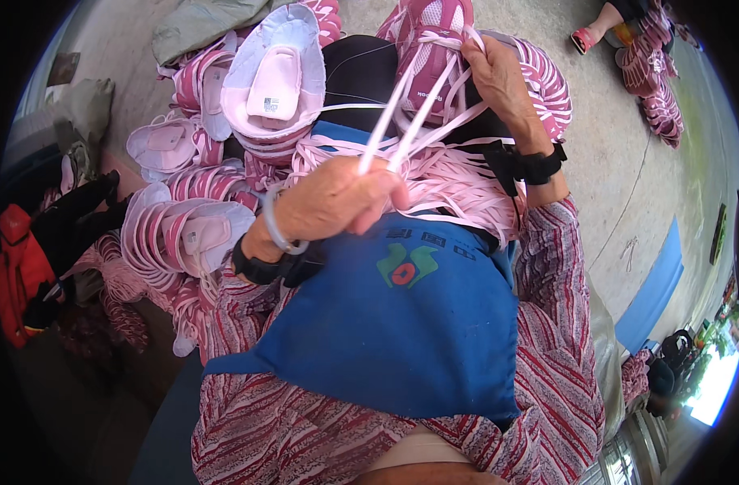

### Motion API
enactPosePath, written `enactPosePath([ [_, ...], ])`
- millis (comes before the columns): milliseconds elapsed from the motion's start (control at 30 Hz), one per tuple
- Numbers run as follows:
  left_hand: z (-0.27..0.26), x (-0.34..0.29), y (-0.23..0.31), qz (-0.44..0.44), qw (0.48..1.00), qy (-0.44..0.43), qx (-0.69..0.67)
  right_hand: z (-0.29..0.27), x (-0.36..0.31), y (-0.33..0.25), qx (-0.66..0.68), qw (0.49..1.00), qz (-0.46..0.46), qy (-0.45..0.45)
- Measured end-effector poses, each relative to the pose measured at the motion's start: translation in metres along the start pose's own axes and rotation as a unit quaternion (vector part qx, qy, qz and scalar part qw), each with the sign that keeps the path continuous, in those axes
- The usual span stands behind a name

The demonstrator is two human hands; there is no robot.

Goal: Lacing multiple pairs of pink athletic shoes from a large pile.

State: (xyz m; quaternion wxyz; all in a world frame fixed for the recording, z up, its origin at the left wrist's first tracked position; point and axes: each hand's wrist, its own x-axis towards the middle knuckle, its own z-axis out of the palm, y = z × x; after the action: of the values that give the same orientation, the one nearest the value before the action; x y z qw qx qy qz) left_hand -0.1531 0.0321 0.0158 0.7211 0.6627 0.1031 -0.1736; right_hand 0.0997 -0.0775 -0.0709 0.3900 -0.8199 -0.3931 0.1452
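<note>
A pink and white sneaker upper (435, 69) lies at the top middle, its tongue and part-laced eyelets facing me. My left hand (341, 194) is closed round two light pink shoelace strands (402, 121), which run taut from the upper down to it. At the upper's right side my right hand (498, 77) is bent, its thumb and fingertips pinching a lace close to the eyelets. A thick heap of loose pink laces (458, 178) covers my lap, above my blue apron (402, 315).
Stacked pink shoe uppers (276, 89) stand left of my lap, with more uppers (187, 230) below them. Nested uppers (547, 85) sit beyond my right wrist. Another person's foot in a red shoe (582, 40) and hanging uppers (660, 89) show at the far right.
</note>
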Motion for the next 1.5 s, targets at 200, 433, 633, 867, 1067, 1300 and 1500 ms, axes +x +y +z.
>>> enactPosePath([
  [200,-0.001,-0.012,0.002,0.019,0.997,0.076,0.013,-0.014,-0.001,0.003,-0.164,0.985,-0.046,0.022],
  [433,0.014,-0.012,-0.006,0.087,0.929,0.313,0.177,-0.023,-0.054,-0.052,0.284,0.932,0.156,-0.164],
  [633,0.018,-0.010,-0.017,0.046,0.918,0.269,0.287,-0.004,-0.049,-0.041,0.110,0.987,-0.046,0.110],
  [867,0.029,-0.001,-0.001,0.161,0.975,0.111,0.101,-0.002,-0.049,-0.047,0.000,0.997,-0.070,0.042],
  [1067,0.034,0.026,0.016,0.079,0.995,-0.058,-0.033,-0.026,-0.073,-0.051,0.391,0.881,0.199,-0.180],
  [1300,0.018,0.027,0.007,0.058,0.988,-0.114,-0.086,-0.001,-0.073,-0.056,0.734,0.605,0.215,-0.219],
  [1500,-0.030,-0.024,-0.036,0.096,0.947,-0.021,-0.307,-0.023,-0.079,-0.034,0.541,0.783,0.195,-0.236],
])
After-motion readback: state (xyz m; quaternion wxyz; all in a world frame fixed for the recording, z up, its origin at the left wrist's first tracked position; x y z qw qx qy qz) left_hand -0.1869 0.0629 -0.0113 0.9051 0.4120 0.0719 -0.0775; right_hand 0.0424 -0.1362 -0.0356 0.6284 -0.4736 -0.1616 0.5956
